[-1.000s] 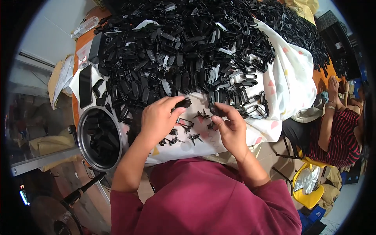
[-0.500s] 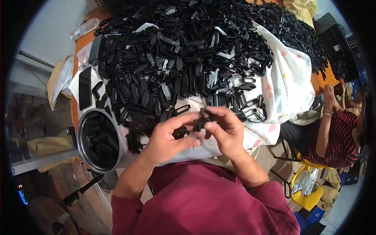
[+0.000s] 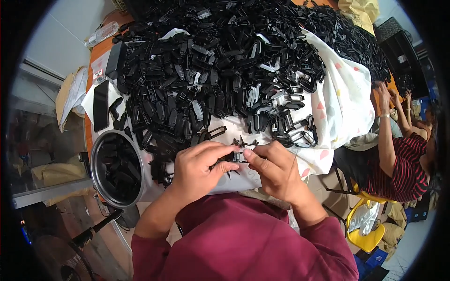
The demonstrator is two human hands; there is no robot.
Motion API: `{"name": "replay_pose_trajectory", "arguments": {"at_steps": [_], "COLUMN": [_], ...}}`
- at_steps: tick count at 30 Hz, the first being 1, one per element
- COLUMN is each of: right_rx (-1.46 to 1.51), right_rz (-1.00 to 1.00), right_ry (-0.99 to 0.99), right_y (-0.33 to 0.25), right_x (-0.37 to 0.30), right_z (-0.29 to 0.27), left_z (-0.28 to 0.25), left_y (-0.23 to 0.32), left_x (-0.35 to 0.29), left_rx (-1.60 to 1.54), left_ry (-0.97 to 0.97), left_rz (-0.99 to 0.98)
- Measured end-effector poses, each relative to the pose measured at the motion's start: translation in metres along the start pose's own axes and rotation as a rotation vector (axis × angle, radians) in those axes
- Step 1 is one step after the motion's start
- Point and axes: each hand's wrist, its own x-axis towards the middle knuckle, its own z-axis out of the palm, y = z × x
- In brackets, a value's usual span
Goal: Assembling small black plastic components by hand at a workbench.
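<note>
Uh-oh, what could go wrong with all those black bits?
The small part pinched between the left hand and right hand might slip out of the fingertips. The small spiky pieces just beyond the hands might get knocked about. And the big heap of black pieces could slide toward the phone lying to its left.

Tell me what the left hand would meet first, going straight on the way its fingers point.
The left hand points right, so beyond the small dark part held between the hands, it would likely meet the right hand first; depth is hard to judge.
</note>
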Motion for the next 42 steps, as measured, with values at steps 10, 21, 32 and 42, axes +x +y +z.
{"name": "replay_pose_trajectory", "arguments": {"at_steps": [10,21,32,42], "right_rx": [-0.06,0.683,0.822,-0.645], "right_rz": [0.16,0.78,0.809,0.268], "right_ry": [0.11,0.129,0.104,-0.088], "right_y": [-0.006,-0.001,0.016,0.079], "right_x": [-0.015,-0.023,-0.016,0.021], "right_z": [0.029,0.051,0.042,0.015], "left_z": [0.047,0.052,0.048,0.024], "left_y": [-0.01,-0.037,-0.038,-0.05], "left_x": [-0.019,-0.017,-0.011,0.056], "left_rx": [-0.991,-1.4,-1.366,0.652], "left_ry": [0.214,0.177,0.204,0.331], "left_rz": [-0.612,-0.602,-0.563,-0.245]}}
